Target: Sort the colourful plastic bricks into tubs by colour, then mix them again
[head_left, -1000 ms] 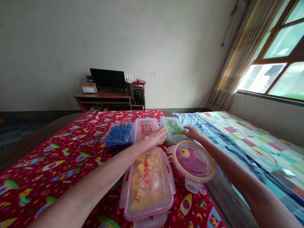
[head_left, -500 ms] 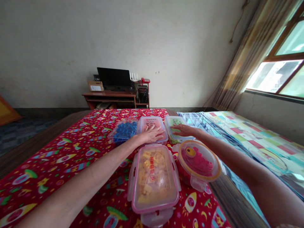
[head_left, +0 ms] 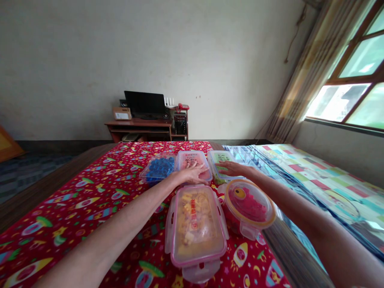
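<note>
Since it shifted leftward, left hand (head_left: 192, 174) overlies pink box (head_left: 185, 157).

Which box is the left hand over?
The pink box, between the blue box and green box. Only its lid has the left hand over it; the right hand is over the green box.

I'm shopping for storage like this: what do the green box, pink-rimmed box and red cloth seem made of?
Green box: probably smooth, translucent plastic, since green shows through hazily.
Pink-rimmed box: likely cloudy plastic, slightly glossy; yellow pieces show through and light glints off it.
Red cloth: seemingly matte printed fabric, as little shine shows; no weave can be made out.
</note>
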A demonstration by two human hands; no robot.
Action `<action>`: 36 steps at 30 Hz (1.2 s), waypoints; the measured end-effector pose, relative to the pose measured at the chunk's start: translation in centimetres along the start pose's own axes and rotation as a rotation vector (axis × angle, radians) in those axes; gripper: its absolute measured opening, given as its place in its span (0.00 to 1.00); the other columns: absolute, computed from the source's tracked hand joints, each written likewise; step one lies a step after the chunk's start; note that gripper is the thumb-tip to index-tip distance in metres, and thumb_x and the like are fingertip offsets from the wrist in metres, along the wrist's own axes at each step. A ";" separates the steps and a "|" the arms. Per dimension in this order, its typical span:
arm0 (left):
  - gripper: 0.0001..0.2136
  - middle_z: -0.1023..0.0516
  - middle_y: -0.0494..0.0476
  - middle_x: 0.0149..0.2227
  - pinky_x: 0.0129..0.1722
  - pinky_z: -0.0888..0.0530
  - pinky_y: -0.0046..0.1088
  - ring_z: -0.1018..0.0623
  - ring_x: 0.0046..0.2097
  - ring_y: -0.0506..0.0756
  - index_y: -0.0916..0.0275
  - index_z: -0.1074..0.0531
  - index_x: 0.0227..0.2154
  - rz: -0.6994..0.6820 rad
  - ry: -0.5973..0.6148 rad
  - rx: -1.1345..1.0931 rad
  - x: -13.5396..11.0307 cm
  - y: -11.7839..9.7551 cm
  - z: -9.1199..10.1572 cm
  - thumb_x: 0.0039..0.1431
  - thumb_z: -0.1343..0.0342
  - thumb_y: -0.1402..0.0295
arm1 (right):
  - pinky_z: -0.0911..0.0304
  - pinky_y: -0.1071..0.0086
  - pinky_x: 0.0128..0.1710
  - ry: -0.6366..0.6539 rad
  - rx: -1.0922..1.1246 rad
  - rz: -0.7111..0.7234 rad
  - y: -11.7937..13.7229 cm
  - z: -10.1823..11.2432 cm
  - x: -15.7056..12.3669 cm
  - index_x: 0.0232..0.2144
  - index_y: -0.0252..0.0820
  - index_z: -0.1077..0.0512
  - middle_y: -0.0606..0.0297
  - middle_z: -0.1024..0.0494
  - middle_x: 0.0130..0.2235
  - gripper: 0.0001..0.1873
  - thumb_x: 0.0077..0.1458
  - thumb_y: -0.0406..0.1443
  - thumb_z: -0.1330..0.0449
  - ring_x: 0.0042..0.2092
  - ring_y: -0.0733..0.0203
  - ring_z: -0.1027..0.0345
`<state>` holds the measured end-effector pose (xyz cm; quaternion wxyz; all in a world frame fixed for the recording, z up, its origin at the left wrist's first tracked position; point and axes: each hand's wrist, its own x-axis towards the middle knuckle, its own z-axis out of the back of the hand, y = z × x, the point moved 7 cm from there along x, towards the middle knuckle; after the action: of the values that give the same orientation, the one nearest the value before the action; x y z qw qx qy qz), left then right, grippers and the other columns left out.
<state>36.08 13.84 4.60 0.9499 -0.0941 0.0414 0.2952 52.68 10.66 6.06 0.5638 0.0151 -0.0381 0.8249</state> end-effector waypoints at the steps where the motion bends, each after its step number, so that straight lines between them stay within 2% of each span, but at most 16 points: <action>1: 0.38 0.51 0.63 0.68 0.63 0.47 0.51 0.48 0.67 0.69 0.56 0.46 0.64 -0.040 -0.022 0.006 0.2 0.0 0.3 0.54 0.46 0.45 | 0.41 0.59 0.59 0.000 -0.007 -0.021 0.1 0.1 0.0 0.59 0.41 0.34 0.53 0.32 0.59 0.26 0.60 0.43 0.45 0.59 0.50 0.37; 4: 0.31 0.43 0.67 0.66 0.63 0.44 0.42 0.42 0.66 0.63 0.63 0.42 0.62 -0.136 -0.118 0.020 -0.2 0.7 1.6 0.60 0.47 0.54 | 0.43 0.57 0.60 -0.028 -0.026 -0.066 1.0 0.9 0.2 0.58 0.37 0.34 0.47 0.35 0.60 0.27 0.60 0.43 0.44 0.60 0.48 0.39; 7: 0.26 0.43 0.68 0.65 0.64 0.46 0.43 0.44 0.66 0.63 0.64 0.38 0.60 -0.166 -0.183 0.070 -2.1 2.6 2.7 0.59 0.44 0.63 | 0.42 0.55 0.59 -0.066 -0.009 0.014 3.3 2.2 0.7 0.58 0.37 0.33 0.46 0.34 0.60 0.27 0.58 0.42 0.42 0.59 0.47 0.37; 9: 0.26 0.41 0.66 0.65 0.64 0.45 0.43 0.43 0.66 0.62 0.61 0.36 0.59 -0.201 -0.206 0.118 -4.2 3.9 3.1 0.56 0.42 0.68 | 0.42 0.55 0.58 -0.024 0.005 0.094 5.1 2.6 1.1 0.59 0.39 0.35 0.48 0.32 0.59 0.29 0.57 0.41 0.41 0.58 0.48 0.36; 11: 0.27 0.41 0.63 0.65 0.63 0.43 0.42 0.44 0.67 0.61 0.58 0.36 0.59 -0.213 -0.229 0.157 -6.6 4.9 3.1 0.54 0.40 0.67 | 0.42 0.54 0.58 0.042 0.000 0.137 6.6 2.5 1.4 0.61 0.42 0.38 0.48 0.33 0.59 0.32 0.55 0.40 0.39 0.59 0.47 0.37; 13: 0.28 0.42 0.62 0.66 0.63 0.44 0.42 0.45 0.67 0.62 0.56 0.35 0.58 -0.168 -0.239 0.218 -8.5 5.6 2.7 0.53 0.38 0.66 | 0.44 0.53 0.59 0.095 -0.016 0.145 7.7 2.3 1.8 0.63 0.45 0.41 0.48 0.36 0.61 0.37 0.52 0.42 0.36 0.62 0.45 0.42; 16: 0.26 0.38 0.61 0.64 0.65 0.49 0.44 0.43 0.66 0.61 0.56 0.34 0.57 -0.100 -0.251 0.310 -10.3 5.0 2.1 0.55 0.39 0.65 | 0.47 0.53 0.61 0.150 -0.047 0.149 8.7 1.4 2.1 0.64 0.46 0.43 0.47 0.39 0.63 0.38 0.53 0.45 0.37 0.63 0.44 0.45; 18: 0.23 0.32 0.60 0.60 0.65 0.50 0.45 0.39 0.65 0.60 0.57 0.34 0.57 -0.099 -0.269 0.358 -10.7 3.9 1.9 0.58 0.42 0.65 | 0.47 0.55 0.61 0.161 -0.077 0.176 9.1 0.7 2.1 0.64 0.46 0.43 0.48 0.38 0.62 0.35 0.57 0.45 0.41 0.63 0.46 0.45; 21: 0.17 0.26 0.59 0.54 0.65 0.49 0.44 0.32 0.60 0.58 0.59 0.31 0.54 -0.125 -0.314 0.435 -10.4 2.4 1.9 0.61 0.46 0.68 | 0.47 0.58 0.61 0.112 -0.110 0.183 8.8 0.1 1.7 0.64 0.45 0.43 0.50 0.36 0.62 0.32 0.60 0.43 0.44 0.63 0.49 0.45; 25: 0.14 0.23 0.61 0.51 0.63 0.44 0.42 0.26 0.54 0.57 0.60 0.29 0.51 -0.152 -0.349 0.446 -9.8 1.8 2.0 0.64 0.51 0.71 | 0.46 0.58 0.60 0.068 -0.107 0.177 7.9 -0.1 1.2 0.64 0.43 0.42 0.49 0.35 0.61 0.32 0.59 0.43 0.43 0.62 0.50 0.42; 28: 0.14 0.23 0.62 0.49 0.62 0.41 0.40 0.23 0.51 0.56 0.61 0.29 0.50 -0.156 -0.349 0.412 -9.7 1.5 1.8 0.64 0.53 0.74 | 0.44 0.58 0.58 0.071 -0.092 0.214 7.7 0.2 1.0 0.63 0.44 0.41 0.50 0.32 0.59 0.32 0.57 0.39 0.42 0.59 0.52 0.37; 32: 0.16 0.24 0.63 0.52 0.62 0.41 0.39 0.25 0.53 0.56 0.61 0.30 0.52 -0.145 -0.348 0.355 -9.7 1.8 1.5 0.63 0.52 0.75 | 0.41 0.61 0.56 0.071 -0.072 0.256 7.9 0.6 1.0 0.62 0.43 0.39 0.52 0.29 0.57 0.32 0.55 0.34 0.42 0.56 0.54 0.34; 36: 0.19 0.30 0.58 0.59 0.63 0.44 0.40 0.34 0.62 0.55 0.56 0.33 0.55 -0.184 -0.298 0.179 -9.3 4.2 2.2 0.60 0.47 0.67 | 0.42 0.63 0.56 0.072 -0.039 0.237 7.9 0.6 1.0 0.61 0.40 0.37 0.51 0.30 0.57 0.30 0.55 0.33 0.41 0.56 0.56 0.34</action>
<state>26.13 12.52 7.37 0.9731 0.0322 -0.0826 0.2128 44.97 8.72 6.38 0.4635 -0.0302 -0.0352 0.8849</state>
